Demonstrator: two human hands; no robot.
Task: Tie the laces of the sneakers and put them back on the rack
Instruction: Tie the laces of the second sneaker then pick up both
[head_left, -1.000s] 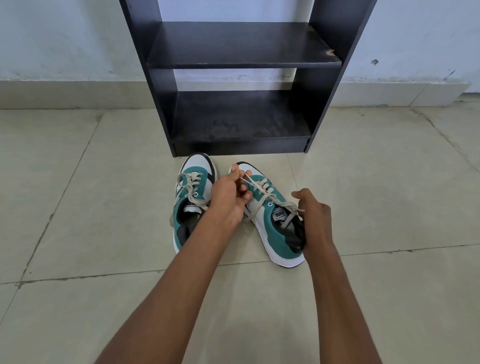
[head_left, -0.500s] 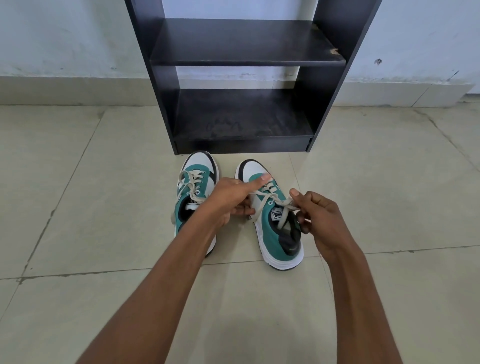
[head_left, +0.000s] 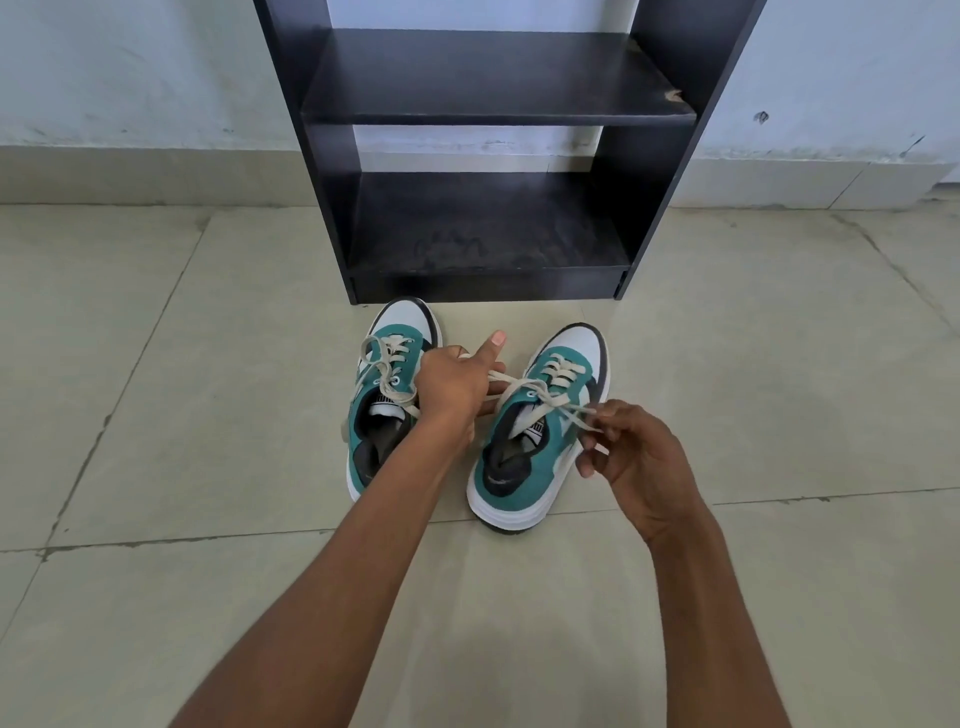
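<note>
Two teal-and-white sneakers stand on the tiled floor in front of a black rack (head_left: 483, 109), toes toward it. The left sneaker (head_left: 384, 400) has loose cream laces lying over its tongue. The right sneaker (head_left: 540, 431) has its laces (head_left: 550, 400) pulled out sideways. My left hand (head_left: 457, 384) sits between the two shoes, pinching one lace end, index finger pointing up. My right hand (head_left: 628, 447) is beside the right sneaker's outer side, fingers closed on the other lace end.
The rack has two bare dark shelves (head_left: 488, 234) and stands against a pale wall (head_left: 130, 67). Beige floor tiles (head_left: 208, 597) with dark grout lines spread to both sides and toward me.
The right sneaker has turned, toe swinging right, and sits farther from the left one. Both hands pulled the lace ends apart; the view shifted slightly.
</note>
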